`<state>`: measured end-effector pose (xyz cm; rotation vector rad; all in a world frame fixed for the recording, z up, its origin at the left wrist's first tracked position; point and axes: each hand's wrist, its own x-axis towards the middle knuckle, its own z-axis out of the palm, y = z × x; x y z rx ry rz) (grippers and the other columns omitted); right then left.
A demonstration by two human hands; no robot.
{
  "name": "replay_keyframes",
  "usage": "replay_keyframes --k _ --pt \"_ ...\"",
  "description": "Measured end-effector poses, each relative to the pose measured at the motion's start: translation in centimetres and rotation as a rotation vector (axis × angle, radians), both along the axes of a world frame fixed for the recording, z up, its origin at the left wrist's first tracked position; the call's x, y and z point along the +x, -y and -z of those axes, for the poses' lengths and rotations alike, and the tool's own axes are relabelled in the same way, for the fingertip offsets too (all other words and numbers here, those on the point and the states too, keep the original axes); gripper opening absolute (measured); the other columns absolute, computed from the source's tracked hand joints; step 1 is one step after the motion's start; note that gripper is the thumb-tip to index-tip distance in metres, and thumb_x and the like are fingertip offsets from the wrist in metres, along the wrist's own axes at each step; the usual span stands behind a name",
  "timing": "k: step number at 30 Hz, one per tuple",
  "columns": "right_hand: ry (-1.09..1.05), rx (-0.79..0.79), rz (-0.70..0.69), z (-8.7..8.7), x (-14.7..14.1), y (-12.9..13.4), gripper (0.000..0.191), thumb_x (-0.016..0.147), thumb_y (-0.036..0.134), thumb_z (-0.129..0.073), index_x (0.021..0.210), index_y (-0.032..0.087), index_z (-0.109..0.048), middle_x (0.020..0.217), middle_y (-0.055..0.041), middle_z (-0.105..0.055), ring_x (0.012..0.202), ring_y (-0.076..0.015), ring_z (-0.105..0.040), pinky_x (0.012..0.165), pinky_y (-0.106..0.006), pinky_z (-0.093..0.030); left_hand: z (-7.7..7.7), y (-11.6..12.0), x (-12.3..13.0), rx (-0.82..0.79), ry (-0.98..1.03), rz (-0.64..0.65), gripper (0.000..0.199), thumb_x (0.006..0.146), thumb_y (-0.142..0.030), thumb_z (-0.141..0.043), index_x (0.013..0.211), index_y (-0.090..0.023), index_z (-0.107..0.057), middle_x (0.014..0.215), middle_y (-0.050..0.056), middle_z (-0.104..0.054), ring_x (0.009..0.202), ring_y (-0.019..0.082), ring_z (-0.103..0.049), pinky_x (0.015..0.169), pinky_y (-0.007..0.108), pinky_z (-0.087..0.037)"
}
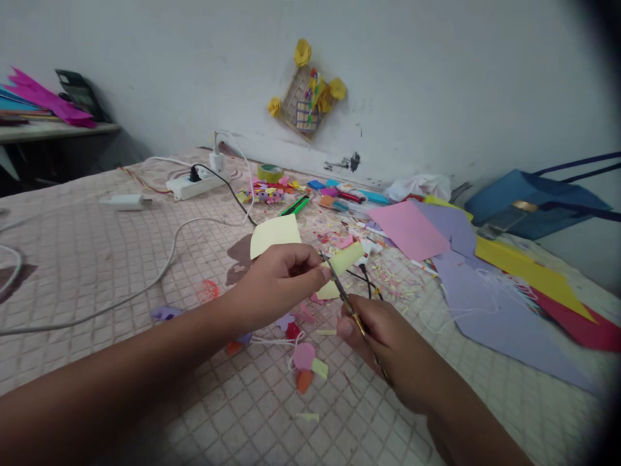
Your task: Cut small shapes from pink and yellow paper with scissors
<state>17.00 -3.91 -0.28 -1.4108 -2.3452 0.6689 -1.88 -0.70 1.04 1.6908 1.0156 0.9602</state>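
My right hand (376, 333) is closed around a pair of scissors (356, 317), whose blades point up and to the left. Between the fingers of my left hand (286, 278) is a small strip of pale yellow paper (348, 257). The scissor blades cross this strip close to my left fingertips; whether they cut into it I cannot tell. A larger pale yellow sheet (275, 233) lies just behind my left hand. Below the hands, a pink paper circle (304, 356), an orange paper piece (304, 380) and white string lie on the patterned cloth.
A white power strip (198, 184) with plugs and cables stands at the back left. Near the wall are a green cutter (295, 206) and a tape roll (270, 172). Purple sheets (499, 317), a pink sheet (410, 230) and a blue bag (538, 200) are at the right.
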Motion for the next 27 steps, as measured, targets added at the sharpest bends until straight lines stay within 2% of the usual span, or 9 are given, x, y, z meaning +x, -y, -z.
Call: replay_keyframes --k 27 --pt "0.023 0.023 0.030 0.19 -0.07 -0.14 0.038 0.087 0.050 -0.041 0.067 0.018 -0.046 0.063 -0.0001 -0.051 0.057 -0.0136 -0.045 0.051 -0.024 -0.032 0.66 -0.19 0.25 -0.054 0.098 0.031 0.022 0.075 -0.029 -0.055 0.060 -0.014 -0.053 0.055 -0.003 -0.048 0.052 0.008 -0.044 0.048 0.021 -0.034"
